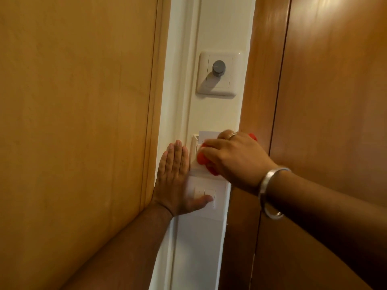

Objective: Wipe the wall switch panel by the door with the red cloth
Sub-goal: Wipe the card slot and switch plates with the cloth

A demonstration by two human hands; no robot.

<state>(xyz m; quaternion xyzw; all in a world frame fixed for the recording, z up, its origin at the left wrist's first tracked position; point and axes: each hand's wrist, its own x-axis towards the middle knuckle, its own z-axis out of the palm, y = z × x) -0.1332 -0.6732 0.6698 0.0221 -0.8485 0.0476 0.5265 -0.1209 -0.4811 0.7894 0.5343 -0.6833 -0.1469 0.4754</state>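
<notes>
A narrow white wall strip runs between two wooden surfaces. My right hand (234, 158) grips the bunched red cloth (204, 160) and presses it against a white switch panel (207, 136) at mid height; the hand hides most of that panel. Just below it is a second white switch plate (217, 197). My left hand (178, 174) lies flat on the wall, fingers together and pointing up, with its thumb resting across the lower plate. A ring and a metal bangle are on the right hand and wrist.
Higher on the strip sits a white plate with a grey round knob (218, 68). A light wooden door (79, 122) fills the left. Darker wood panelling (324, 101) stands close on the right, hemming in the strip.
</notes>
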